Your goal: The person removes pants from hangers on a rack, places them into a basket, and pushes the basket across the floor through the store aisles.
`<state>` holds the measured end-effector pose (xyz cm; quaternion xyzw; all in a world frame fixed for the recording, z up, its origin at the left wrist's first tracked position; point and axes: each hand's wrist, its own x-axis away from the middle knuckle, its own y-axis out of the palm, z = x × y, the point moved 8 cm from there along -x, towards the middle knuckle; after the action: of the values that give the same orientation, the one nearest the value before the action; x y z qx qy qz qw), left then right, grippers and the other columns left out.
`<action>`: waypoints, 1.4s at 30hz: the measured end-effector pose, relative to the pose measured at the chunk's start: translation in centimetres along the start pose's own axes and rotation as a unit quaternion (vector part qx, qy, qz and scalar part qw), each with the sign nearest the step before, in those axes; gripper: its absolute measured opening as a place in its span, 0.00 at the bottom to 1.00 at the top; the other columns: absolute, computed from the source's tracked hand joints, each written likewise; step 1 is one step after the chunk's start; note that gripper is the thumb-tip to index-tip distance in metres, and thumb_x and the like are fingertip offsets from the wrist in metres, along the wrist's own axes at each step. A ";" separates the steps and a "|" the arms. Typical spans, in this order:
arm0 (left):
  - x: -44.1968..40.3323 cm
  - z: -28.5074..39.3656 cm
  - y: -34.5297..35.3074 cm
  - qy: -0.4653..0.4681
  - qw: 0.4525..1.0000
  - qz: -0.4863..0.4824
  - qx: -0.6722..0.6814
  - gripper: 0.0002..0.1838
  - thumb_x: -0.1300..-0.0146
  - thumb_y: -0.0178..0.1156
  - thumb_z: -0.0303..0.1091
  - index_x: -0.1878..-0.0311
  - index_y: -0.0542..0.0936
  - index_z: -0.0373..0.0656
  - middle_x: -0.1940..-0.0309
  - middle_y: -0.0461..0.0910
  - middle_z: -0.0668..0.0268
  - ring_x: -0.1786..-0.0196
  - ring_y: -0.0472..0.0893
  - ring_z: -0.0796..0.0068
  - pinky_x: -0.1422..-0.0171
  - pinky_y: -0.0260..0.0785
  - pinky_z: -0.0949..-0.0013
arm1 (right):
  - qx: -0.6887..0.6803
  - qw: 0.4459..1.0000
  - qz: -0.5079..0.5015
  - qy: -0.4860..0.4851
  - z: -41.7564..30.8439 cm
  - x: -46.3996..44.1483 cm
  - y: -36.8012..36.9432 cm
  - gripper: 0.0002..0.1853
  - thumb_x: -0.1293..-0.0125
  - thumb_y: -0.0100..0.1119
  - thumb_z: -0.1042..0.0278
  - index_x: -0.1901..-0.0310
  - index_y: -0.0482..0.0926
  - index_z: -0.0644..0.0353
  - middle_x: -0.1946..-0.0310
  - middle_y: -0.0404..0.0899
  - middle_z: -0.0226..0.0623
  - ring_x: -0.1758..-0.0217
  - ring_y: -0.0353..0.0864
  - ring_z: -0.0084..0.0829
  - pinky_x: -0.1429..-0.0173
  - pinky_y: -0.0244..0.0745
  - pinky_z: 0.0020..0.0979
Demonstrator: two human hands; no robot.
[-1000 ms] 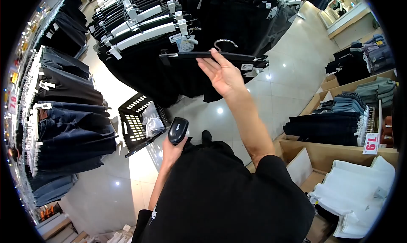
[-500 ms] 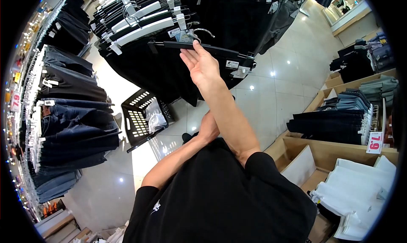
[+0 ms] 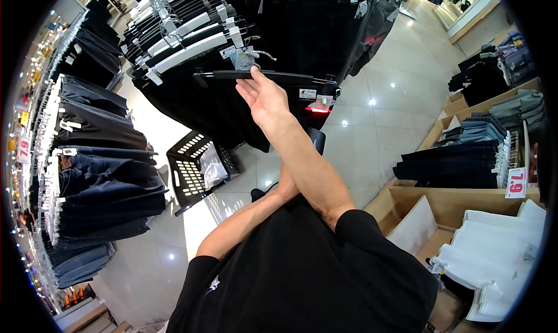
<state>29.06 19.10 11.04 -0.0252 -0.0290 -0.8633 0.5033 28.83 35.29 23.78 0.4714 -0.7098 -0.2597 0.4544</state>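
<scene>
My right hand (image 3: 267, 100) pinches the black bar of a trouser hanger (image 3: 264, 76), thumb on top and fingers below. Black trousers (image 3: 232, 109) hang from its clips. A white label (image 3: 308, 93) and a tag beside it sit near the right clip, where a streak of red light falls. My left arm crosses beneath the right forearm. Most of my left hand (image 3: 286, 180) is hidden there, closed around a dark handheld scanner (image 3: 317, 140) whose head shows past the right forearm, facing the tag.
More black garments on white hangers (image 3: 192, 45) fill the rack ahead. A black shopping basket (image 3: 189, 164) with a clear plastic bag stands on the floor. Jeans (image 3: 110, 176) hang along the left. Wooden bins (image 3: 407, 208) with folded clothes and a price sign (image 3: 515, 183) line the right.
The scanner head has come out from behind my right forearm, and red light now shows on the tag. The hanger and my right hand have shifted slightly left and down in view.
</scene>
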 end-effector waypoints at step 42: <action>12.1 -2.4 -15.6 -0.149 0.939 0.311 0.003 0.19 0.38 0.72 0.43 0.71 0.77 0.39 0.82 0.76 0.70 0.85 0.70 0.80 0.80 0.60 0.69 | 0.224 0.959 -0.156 0.079 5.0 -1.4 11.8 0.27 0.30 0.68 0.63 0.42 0.71 0.78 0.44 0.79 0.59 0.43 0.85 0.48 0.38 0.84 0.41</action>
<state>9.48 16.06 9.18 -0.1599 -0.0965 -0.6498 0.7368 19.44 41.25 30.34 0.6852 -0.6293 -0.1236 0.3454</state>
